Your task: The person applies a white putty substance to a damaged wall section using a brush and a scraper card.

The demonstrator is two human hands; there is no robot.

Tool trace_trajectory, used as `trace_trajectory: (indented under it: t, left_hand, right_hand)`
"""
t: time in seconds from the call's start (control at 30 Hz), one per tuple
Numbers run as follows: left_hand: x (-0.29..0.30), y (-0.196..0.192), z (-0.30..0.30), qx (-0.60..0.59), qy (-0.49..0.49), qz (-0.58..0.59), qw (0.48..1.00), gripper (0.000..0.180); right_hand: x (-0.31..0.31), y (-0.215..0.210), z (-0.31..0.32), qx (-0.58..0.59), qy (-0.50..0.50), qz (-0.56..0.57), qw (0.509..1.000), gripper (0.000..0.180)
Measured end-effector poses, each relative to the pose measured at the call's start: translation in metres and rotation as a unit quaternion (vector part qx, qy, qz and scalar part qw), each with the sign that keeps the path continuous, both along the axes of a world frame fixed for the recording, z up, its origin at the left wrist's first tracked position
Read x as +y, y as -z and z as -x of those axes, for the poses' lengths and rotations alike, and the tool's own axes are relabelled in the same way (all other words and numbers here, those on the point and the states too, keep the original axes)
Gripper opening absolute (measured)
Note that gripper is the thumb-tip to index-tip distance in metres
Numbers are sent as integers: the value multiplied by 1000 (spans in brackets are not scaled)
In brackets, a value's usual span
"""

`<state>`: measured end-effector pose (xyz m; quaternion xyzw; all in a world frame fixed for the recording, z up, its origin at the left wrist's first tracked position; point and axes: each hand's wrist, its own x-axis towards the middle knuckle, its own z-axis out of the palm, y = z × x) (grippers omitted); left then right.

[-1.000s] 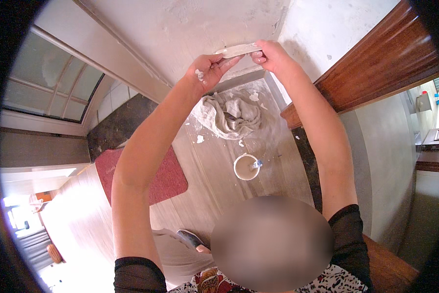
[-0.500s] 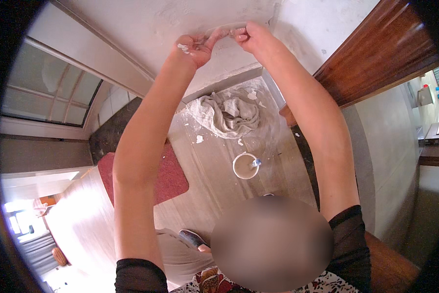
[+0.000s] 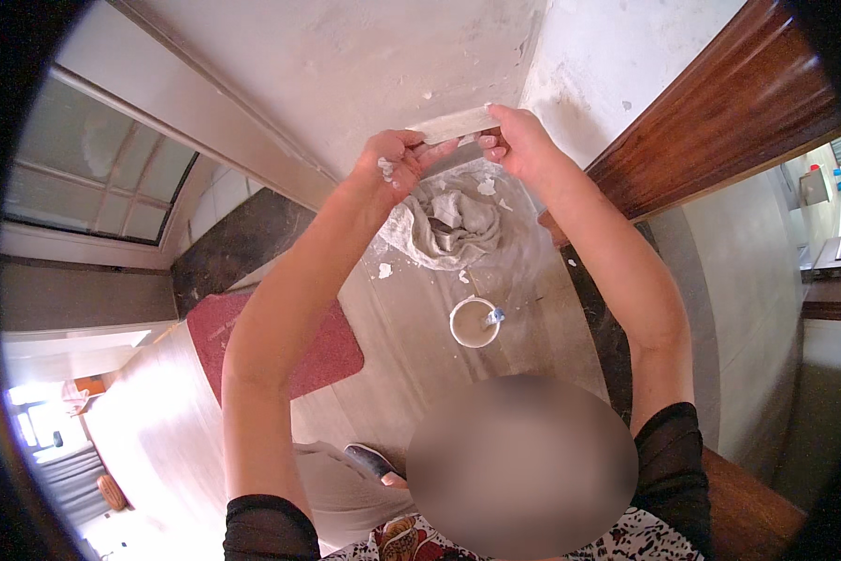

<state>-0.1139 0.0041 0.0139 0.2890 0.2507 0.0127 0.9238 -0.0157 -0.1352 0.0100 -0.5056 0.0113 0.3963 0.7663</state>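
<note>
A flat, pale strip (image 3: 456, 122), shaped like a wide scraper blade, spans the space between my two hands in front of the white wall (image 3: 383, 56). My left hand (image 3: 397, 166) grips the strip's left end, with white paste smeared near the wrist. At the opposite end, my right hand (image 3: 521, 145) is closed on the strip, its thumb along the upper edge and fingers curled below. Whether the strip touches the wall cannot be made out. Patchy white marks and small rough spots show on the wall.
Below my hands a crumpled grey-white cloth (image 3: 453, 220) lies on plastic sheeting among white flakes. Closer in stands a white bucket (image 3: 475, 344) with pale contents and a blue-ended tool. A red mat (image 3: 331, 351) lies left; a dark wooden door frame (image 3: 691, 131) rises right.
Both hands have come down the wall and closer to me, bringing the strip with them. The strip's broad face now shows more plainly.
</note>
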Motion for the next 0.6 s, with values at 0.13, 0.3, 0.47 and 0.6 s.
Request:
trace_trajectory:
  t: [0.13,0.3,0.47,0.6]
  left_hand:
    - [7,17,-21,10,-24,69,997,26]
    - [32,11,-50,-39,-47,73,995,29]
    - [70,-8,-50,-90,-64,150,983,35]
    - [60,-53,-36,-64,-80,130,986,33]
  right_hand:
    - [9,10,-14,17,-14,-7,1000,10]
    - [38,10,-49,6,3,-63,998,7]
    - [71,-23,-34,20,88,-85,992,7]
    - [66,-48,-26,4,58,-151,987,6]
